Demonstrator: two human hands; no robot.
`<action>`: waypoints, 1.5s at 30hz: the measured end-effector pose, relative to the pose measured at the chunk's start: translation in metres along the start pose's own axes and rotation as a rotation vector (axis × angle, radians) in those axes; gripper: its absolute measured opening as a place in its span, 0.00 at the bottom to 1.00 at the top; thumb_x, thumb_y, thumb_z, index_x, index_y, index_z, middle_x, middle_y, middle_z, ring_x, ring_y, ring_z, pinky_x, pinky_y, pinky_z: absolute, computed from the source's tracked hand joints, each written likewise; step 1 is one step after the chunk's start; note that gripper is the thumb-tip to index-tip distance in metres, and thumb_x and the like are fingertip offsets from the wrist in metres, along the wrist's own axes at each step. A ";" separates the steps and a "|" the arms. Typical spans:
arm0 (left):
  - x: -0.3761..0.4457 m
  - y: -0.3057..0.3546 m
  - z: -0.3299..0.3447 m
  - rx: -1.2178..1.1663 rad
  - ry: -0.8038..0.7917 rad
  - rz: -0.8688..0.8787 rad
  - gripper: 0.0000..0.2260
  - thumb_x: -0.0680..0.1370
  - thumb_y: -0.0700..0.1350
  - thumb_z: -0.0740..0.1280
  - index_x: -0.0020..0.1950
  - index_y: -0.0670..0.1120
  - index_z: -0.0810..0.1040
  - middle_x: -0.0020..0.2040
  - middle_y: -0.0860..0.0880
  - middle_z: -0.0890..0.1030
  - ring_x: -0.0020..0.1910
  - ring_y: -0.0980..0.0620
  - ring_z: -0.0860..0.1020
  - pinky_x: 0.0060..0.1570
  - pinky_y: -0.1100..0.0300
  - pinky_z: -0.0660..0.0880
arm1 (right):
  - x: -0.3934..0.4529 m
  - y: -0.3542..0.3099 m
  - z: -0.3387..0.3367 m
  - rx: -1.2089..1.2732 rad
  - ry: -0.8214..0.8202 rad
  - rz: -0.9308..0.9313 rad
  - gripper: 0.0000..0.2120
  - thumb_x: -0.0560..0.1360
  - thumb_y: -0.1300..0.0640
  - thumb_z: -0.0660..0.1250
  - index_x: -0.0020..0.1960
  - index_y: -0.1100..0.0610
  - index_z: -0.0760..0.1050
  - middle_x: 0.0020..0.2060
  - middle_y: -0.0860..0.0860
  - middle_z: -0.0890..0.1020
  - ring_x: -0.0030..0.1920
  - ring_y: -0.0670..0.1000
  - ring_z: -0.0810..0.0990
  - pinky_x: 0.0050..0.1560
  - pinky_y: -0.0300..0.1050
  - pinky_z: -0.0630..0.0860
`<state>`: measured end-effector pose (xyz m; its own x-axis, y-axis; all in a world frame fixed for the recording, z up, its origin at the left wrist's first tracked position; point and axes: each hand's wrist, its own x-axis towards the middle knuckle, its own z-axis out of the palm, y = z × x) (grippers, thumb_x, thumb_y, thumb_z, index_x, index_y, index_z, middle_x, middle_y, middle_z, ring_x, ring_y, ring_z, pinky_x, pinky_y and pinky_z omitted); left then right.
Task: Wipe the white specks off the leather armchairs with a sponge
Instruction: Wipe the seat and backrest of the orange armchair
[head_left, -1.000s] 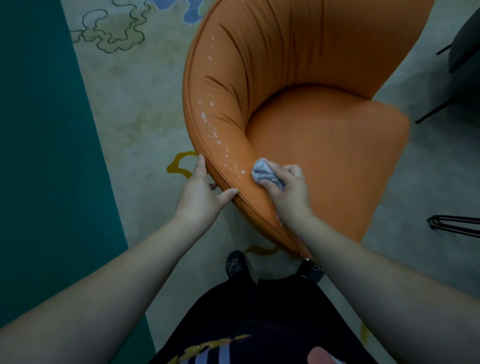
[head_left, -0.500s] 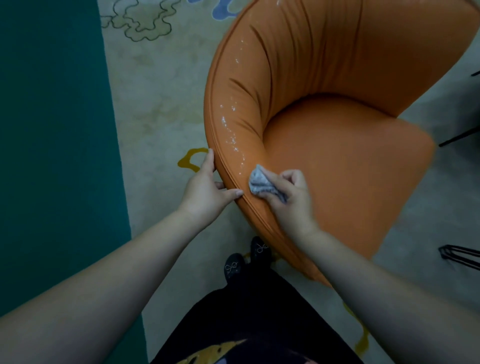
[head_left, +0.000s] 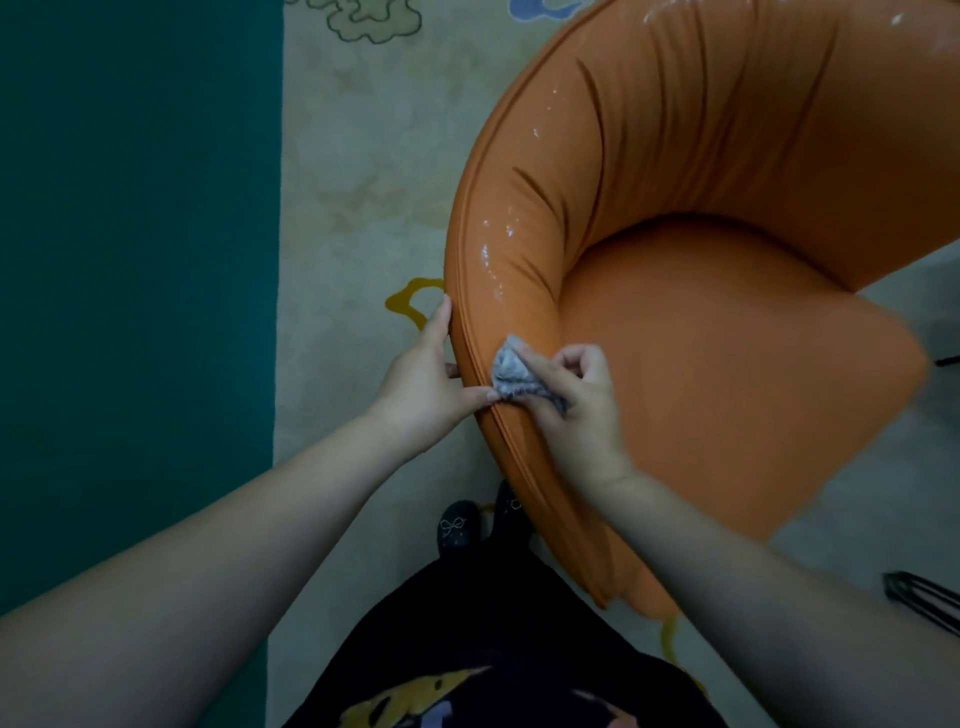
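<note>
From the head view, a curved orange armchair (head_left: 701, 322) of smooth, pleated leather stands on a pale patterned carpet (head_left: 363, 182). White specks (head_left: 493, 254) glisten along its rounded arm rim, just above the hands. The right hand (head_left: 576, 400) pinches a crumpled grey sponge (head_left: 511, 371) (soft, cloth-like in texture) and presses it against the rim. The left hand (head_left: 426, 379) grasps the piped outer edge, thumb on top touching the sponge. A flat teal strip (head_left: 135, 260) borders the carpet.
</note>
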<state>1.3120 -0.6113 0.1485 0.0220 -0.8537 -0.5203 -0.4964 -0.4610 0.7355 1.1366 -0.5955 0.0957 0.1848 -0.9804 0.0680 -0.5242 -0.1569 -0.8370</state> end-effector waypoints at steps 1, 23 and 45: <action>0.000 0.000 0.000 -0.009 0.003 -0.005 0.52 0.67 0.44 0.79 0.79 0.53 0.44 0.66 0.60 0.67 0.50 0.61 0.73 0.42 0.76 0.72 | 0.012 -0.002 0.001 -0.013 -0.010 -0.020 0.29 0.69 0.67 0.72 0.66 0.47 0.71 0.48 0.53 0.67 0.50 0.55 0.70 0.54 0.49 0.71; 0.044 0.021 -0.022 -0.067 0.033 0.016 0.48 0.69 0.40 0.77 0.79 0.52 0.49 0.75 0.54 0.62 0.58 0.54 0.77 0.57 0.52 0.77 | 0.088 -0.012 0.005 -0.064 -0.001 -0.046 0.27 0.70 0.65 0.72 0.66 0.50 0.73 0.47 0.53 0.67 0.50 0.59 0.71 0.55 0.47 0.70; 0.140 0.044 -0.078 0.173 -0.258 0.236 0.53 0.65 0.48 0.80 0.79 0.51 0.48 0.75 0.51 0.64 0.65 0.48 0.73 0.63 0.51 0.73 | 0.207 -0.033 0.025 -0.157 0.310 0.157 0.20 0.71 0.59 0.72 0.62 0.48 0.78 0.47 0.53 0.67 0.52 0.59 0.71 0.60 0.48 0.69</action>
<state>1.3611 -0.7705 0.1419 -0.3182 -0.8326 -0.4533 -0.6010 -0.1926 0.7757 1.2126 -0.7903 0.1241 -0.1559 -0.9796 0.1271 -0.6517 0.0053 -0.7584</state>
